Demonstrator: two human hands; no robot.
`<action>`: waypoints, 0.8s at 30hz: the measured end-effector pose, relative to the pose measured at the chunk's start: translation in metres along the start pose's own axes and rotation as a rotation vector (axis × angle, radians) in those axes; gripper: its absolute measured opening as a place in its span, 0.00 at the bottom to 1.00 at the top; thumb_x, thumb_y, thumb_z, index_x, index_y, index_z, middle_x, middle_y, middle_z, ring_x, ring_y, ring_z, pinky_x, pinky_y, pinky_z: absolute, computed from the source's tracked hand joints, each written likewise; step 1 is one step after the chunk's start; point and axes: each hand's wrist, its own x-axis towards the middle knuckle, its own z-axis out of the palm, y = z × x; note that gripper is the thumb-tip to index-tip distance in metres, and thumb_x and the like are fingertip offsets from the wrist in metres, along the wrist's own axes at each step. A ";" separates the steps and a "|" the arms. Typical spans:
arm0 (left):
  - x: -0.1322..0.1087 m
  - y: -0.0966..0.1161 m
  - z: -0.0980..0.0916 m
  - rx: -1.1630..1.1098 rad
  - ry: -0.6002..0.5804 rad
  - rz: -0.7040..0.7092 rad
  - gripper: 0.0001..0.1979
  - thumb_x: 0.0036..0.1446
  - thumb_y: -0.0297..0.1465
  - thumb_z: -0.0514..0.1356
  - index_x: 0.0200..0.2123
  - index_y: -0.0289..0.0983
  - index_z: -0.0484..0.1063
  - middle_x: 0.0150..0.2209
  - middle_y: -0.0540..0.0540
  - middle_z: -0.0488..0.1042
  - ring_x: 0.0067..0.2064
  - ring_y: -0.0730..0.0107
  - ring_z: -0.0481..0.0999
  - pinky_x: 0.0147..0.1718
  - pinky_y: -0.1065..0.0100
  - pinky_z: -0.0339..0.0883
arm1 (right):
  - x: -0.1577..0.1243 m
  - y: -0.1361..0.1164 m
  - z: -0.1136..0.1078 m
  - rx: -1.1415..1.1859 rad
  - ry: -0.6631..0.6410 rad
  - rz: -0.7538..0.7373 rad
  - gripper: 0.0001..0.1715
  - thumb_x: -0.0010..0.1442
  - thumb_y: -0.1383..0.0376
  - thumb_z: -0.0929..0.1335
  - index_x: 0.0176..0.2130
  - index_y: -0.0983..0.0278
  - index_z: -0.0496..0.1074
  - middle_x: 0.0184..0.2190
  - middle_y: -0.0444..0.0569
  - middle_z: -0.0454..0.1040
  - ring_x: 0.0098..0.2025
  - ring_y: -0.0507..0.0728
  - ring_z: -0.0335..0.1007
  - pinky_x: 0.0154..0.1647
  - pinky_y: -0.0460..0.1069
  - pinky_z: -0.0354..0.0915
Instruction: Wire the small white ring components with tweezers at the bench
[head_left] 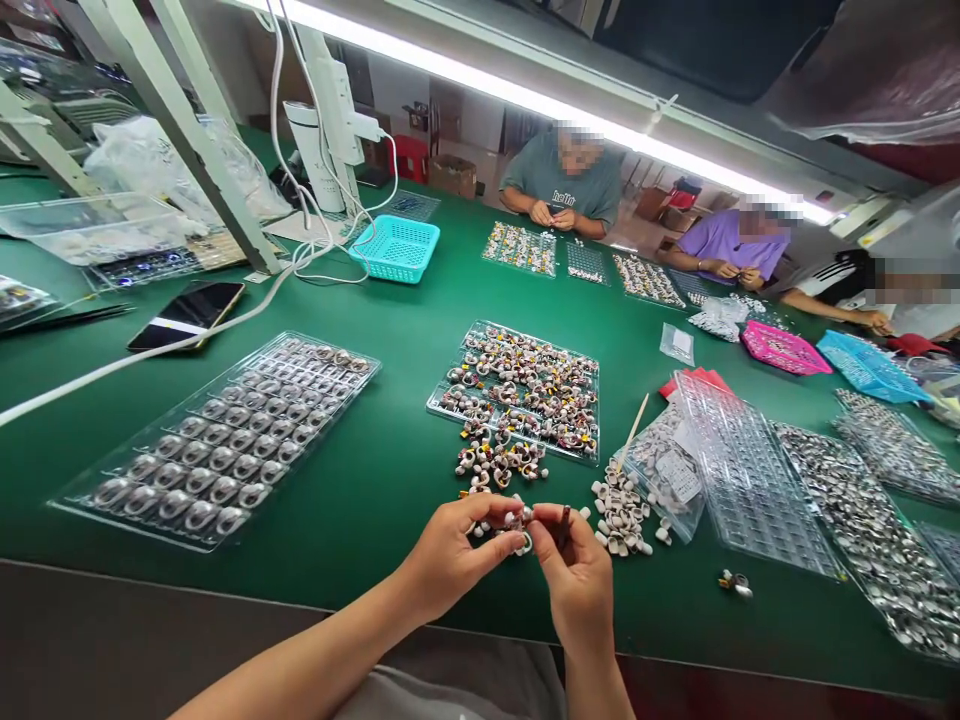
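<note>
My left hand (457, 548) and my right hand (574, 575) meet above the near edge of the green table (375, 470). The left fingers pinch a small silvery ring-shaped part (522, 541). The right fingers are closed on a thin dark stick (564, 522), its tip at that part. Just beyond the hands lies a loose heap of small ring parts (499, 462), and a pile of small white pieces (621, 515) sits to the right. A clear tray of mixed parts (525, 390) stands behind the heap.
A clear blister tray of silvery parts (225, 440) lies to the left, a phone (187, 315) behind it. Empty and filled clear trays (750, 480) crowd the right side. A teal basket (395, 248) and cables sit at the back. Three other people work across the table.
</note>
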 end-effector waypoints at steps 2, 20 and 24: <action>0.000 -0.002 0.000 -0.035 -0.019 -0.005 0.14 0.55 0.35 0.66 0.43 0.36 0.79 0.36 0.44 0.82 0.37 0.64 0.80 0.41 0.67 0.73 | -0.001 0.001 0.000 -0.040 0.006 -0.045 0.10 0.62 0.60 0.69 0.40 0.63 0.76 0.34 0.49 0.78 0.35 0.55 0.77 0.35 0.46 0.73; -0.006 -0.008 0.000 -0.291 -0.173 -0.103 0.15 0.59 0.37 0.64 0.45 0.34 0.78 0.40 0.42 0.82 0.42 0.62 0.80 0.45 0.64 0.73 | -0.008 -0.008 -0.014 -0.105 -0.186 -0.145 0.08 0.67 0.63 0.65 0.42 0.61 0.73 0.43 0.51 0.75 0.45 0.57 0.73 0.45 0.49 0.70; -0.004 -0.003 -0.004 -0.132 -0.126 -0.050 0.13 0.60 0.34 0.62 0.44 0.33 0.78 0.37 0.42 0.82 0.40 0.63 0.80 0.43 0.65 0.72 | -0.006 -0.009 -0.018 -0.233 -0.198 -0.228 0.07 0.66 0.66 0.65 0.43 0.60 0.73 0.43 0.51 0.74 0.45 0.56 0.73 0.44 0.49 0.69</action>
